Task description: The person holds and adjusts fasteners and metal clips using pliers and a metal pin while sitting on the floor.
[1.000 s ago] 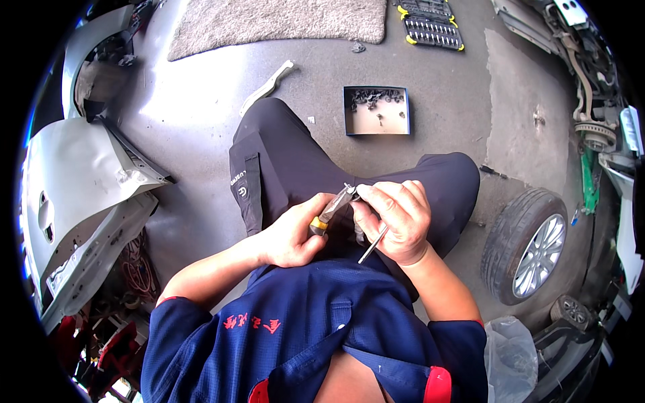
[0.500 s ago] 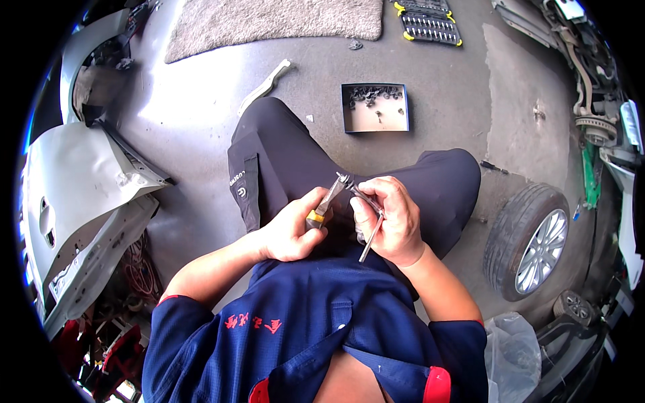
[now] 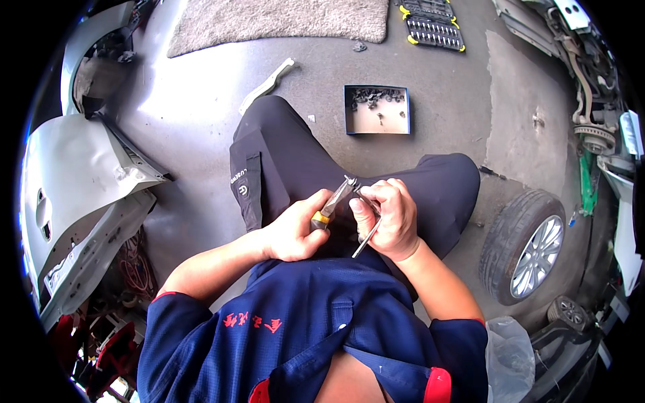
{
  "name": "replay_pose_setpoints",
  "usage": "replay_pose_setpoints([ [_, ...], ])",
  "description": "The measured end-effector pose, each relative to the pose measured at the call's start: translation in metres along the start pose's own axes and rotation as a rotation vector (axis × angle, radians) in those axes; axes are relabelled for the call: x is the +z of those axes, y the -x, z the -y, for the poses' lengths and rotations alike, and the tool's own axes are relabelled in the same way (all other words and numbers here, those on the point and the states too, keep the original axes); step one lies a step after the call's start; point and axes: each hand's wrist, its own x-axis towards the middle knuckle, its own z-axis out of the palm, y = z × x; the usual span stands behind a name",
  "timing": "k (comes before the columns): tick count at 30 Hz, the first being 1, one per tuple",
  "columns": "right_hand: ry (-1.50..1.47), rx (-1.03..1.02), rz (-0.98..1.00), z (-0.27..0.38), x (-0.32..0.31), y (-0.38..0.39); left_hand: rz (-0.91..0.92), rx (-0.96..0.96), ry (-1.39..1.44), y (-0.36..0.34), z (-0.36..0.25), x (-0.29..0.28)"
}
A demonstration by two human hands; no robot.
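Observation:
Before my lap, my left hand (image 3: pixel 297 230) is closed round the yellow-and-black handle of a tool with a flat, tapering metal front (image 3: pixel 336 199), perhaps pliers. At its tip sits a small dark part (image 3: pixel 352 182); whether the tool grips it or only touches it, I cannot tell. Close on the right, my right hand (image 3: pixel 393 218) pinches a slim metal rod (image 3: pixel 366 238), which slants down from the fingers towards my shirt. A dark piece runs from these fingers to the tool's tip, partly hidden by them.
Beyond my knees stands a shallow box (image 3: pixel 377 121) with several small black clips. A socket set (image 3: pixel 435 33) and a grey mat (image 3: pixel 275 27) lie farther off. The wheel (image 3: pixel 524 248) is at right, a pale car door (image 3: pixel 87 181) at left, and a pale strip (image 3: pixel 269 85) beyond my left knee.
Both hands have drawn slightly closer together, the left tool's tip shifting a little right. The rod in my right hand has swung slightly, its lower end moving left.

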Motion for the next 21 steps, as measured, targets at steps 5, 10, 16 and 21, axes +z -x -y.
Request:
replay_pose_setpoints([
  [5, -1.333, 0.969, 0.003, 0.019, 0.006, 0.008, 0.002, 0.034, -0.025, 0.002, 0.005, 0.0],
  [10, -2.206, 1.37, 0.327, 0.022, -0.017, 0.024, 0.064, 0.13, -0.118, 0.004, 0.012, 0.0],
  [16, -1.194, 0.918, 0.227, 0.029, -0.02, 0.016, -0.01, -0.006, 0.1, 0.006, 0.015, -0.003],
  [21, -0.504, 0.518, 0.202, 0.029, -0.012, 0.002, 0.008, 0.03, 0.025, 0.006, 0.015, -0.001],
])
